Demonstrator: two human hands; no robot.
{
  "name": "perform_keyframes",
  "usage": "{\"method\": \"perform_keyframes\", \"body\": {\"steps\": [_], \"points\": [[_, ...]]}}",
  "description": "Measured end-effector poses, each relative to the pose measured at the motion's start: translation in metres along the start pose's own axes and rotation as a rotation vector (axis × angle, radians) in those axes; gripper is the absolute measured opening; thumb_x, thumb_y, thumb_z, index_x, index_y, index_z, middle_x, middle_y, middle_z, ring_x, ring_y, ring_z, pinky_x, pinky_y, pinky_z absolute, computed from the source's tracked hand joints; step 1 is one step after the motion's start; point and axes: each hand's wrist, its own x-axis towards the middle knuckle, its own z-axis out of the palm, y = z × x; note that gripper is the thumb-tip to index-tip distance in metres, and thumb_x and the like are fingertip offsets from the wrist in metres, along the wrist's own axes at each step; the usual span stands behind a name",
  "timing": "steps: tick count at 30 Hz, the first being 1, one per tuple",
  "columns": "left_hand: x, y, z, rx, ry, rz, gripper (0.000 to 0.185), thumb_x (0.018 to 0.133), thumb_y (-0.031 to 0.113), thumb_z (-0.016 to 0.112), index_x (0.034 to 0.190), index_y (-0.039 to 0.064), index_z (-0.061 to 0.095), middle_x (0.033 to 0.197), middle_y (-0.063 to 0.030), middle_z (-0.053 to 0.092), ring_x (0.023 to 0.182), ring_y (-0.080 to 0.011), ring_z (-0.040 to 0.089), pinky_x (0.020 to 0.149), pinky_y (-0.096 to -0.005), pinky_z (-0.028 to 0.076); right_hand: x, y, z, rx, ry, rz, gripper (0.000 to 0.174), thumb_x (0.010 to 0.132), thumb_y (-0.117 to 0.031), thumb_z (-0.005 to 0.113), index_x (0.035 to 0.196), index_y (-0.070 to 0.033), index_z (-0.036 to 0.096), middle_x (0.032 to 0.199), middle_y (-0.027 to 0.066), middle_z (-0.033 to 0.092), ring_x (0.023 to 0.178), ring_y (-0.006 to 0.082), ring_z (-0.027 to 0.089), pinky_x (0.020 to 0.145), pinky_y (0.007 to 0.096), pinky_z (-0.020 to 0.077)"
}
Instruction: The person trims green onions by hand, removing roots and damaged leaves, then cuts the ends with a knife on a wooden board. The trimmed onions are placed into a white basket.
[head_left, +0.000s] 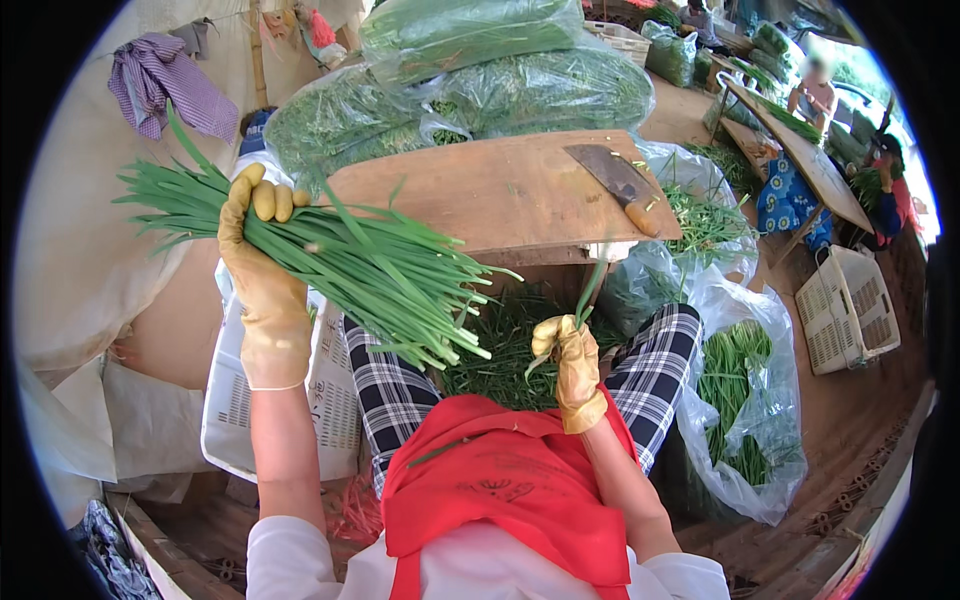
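Gripped in my left hand (259, 217), which wears a yellowish rubber glove, is a thick bunch of Chinese chives (367, 277). Its pale cut ends point toward the lower right, and the leaf tips fan out to the left. My right hand (571, 364), gloved the same way, pinches a loose chive leaf (589, 296) above my right thigh. Beyond both hands stands a low wooden board (480, 191). A cleaver (611, 184) with a wooden handle lies on its right part. Loose green leaves (510, 360) are heaped on the ground between my knees.
At my left is a white plastic crate (334, 397). An open plastic bag (750, 405) of chives stands at my right. Stuffed clear bags (465, 97) are piled behind the board. Another crate (847, 311) and people at a long table (802, 150) are at far right.
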Motion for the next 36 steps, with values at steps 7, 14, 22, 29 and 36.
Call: {"method": "perform_keyframes", "body": {"steps": [7, 14, 22, 29, 36], "points": [[-0.011, 0.015, 0.019, 0.011, -0.036, 0.020, 0.021, 0.092, 0.018, 0.061, 0.103, 0.001, 0.062, 0.070, 0.0026, 0.037, 0.067, -0.0113, 0.040, 0.079, -0.0304, 0.044, 0.021, -0.078, 0.071, -0.919, -0.185, -0.619, 0.068, 0.077, -0.022, 0.078, 0.138, -0.005, 0.050, 0.120, 0.0187, 0.061, 0.111, 0.0350, 0.055, 0.098, 0.0429, 0.0430], [-0.018, 0.004, 0.021, -0.021, -0.063, -0.021, 0.020, 0.091, 0.018, 0.062, 0.103, 0.002, 0.062, 0.070, 0.0028, 0.038, 0.068, -0.0115, 0.040, 0.080, -0.0304, 0.043, 0.046, -0.065, 0.109, -0.641, -0.302, -0.659, 0.024, 0.084, -0.014, 0.071, 0.106, -0.005, 0.066, 0.108, 0.0127, 0.066, 0.099, 0.0293, 0.059, 0.092, 0.0389, 0.0455], [-0.027, 0.021, -0.003, -0.170, 0.003, -0.013, 0.014, 0.093, 0.013, 0.059, 0.101, 0.002, 0.062, 0.070, 0.0027, 0.036, 0.067, -0.0112, 0.038, 0.079, -0.0286, 0.042, 0.037, -0.048, 0.033, 0.547, -0.221, -0.011, 0.026, 0.101, -0.031, 0.051, 0.094, -0.007, 0.060, 0.062, -0.0045, 0.045, 0.053, 0.0071, 0.041, 0.051, 0.0234, 0.0349], [-0.031, 0.015, -0.001, -0.114, -0.031, -0.037, 0.016, 0.093, 0.014, 0.060, 0.101, 0.001, 0.062, 0.068, 0.0024, 0.036, 0.066, -0.0115, 0.039, 0.079, -0.0297, 0.044, 0.010, -0.103, 0.089, -0.673, -0.340, -0.652, 0.036, 0.086, -0.018, 0.071, 0.118, -0.003, 0.063, 0.104, 0.0084, 0.068, 0.090, 0.0208, 0.063, 0.071, 0.0290, 0.0498], [-0.035, 0.005, 0.008, -0.142, 0.027, -0.059, 0.011, 0.093, 0.013, 0.059, 0.096, 0.002, 0.059, 0.069, 0.0028, 0.036, 0.066, -0.0109, 0.039, 0.077, -0.0297, 0.042, 0.023, -0.084, 0.099, 0.094, -0.340, -0.186, 0.027, 0.093, -0.029, 0.062, 0.110, -0.008, 0.063, 0.094, 0.0052, 0.062, 0.081, 0.0179, 0.059, 0.074, 0.0303, 0.0468]]}}
